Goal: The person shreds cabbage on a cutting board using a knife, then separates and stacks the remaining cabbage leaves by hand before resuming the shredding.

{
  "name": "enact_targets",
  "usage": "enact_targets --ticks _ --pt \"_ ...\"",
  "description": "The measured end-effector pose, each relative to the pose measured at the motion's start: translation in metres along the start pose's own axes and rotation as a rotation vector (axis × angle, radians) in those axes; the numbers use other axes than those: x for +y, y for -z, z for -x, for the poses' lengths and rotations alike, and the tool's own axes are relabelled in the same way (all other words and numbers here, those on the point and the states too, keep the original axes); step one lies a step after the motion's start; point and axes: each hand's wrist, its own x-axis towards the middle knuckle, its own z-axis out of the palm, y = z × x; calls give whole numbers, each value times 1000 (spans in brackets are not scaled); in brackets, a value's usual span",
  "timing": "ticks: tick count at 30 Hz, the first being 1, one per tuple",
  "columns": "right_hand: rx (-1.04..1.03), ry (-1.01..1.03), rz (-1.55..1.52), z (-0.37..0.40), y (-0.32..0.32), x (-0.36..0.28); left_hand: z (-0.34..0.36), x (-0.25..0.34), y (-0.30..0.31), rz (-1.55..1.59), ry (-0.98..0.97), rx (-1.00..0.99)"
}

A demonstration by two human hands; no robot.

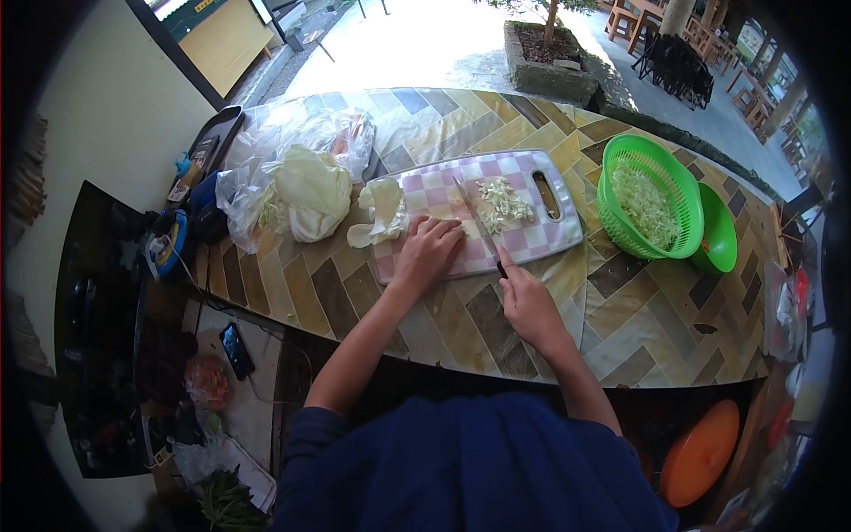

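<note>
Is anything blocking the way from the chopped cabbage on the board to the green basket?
Nothing visible stands between the chopped cabbage and the green basket: just the flat cutting board and a strip of tabletop. The knife in the right hand is on the pile's other side.

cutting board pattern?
The cutting board has a check pattern, pinkish-purple and white; it shows best in the head view.

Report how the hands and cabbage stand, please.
Right hand gripping knife. Left hand on board, left of knife. Chopped cabbage right of knife. Loose leaves beside left hand, clear of knife.
</note>
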Motion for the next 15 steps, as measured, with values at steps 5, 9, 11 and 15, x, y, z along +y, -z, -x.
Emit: enact_targets --ticks 5,9,11,15 --pt "-6 23 5 3 1 -4 11 5 0 16 36 -48" --pt "-47 32 27 4 4 -8 15 6 2 88 99 -97" --pt "-81 21 63 4 7 -11 15 6 3 103 106 -106" --pt "-110 43 121 5 10 -7 14 5 4 125 108 -99"
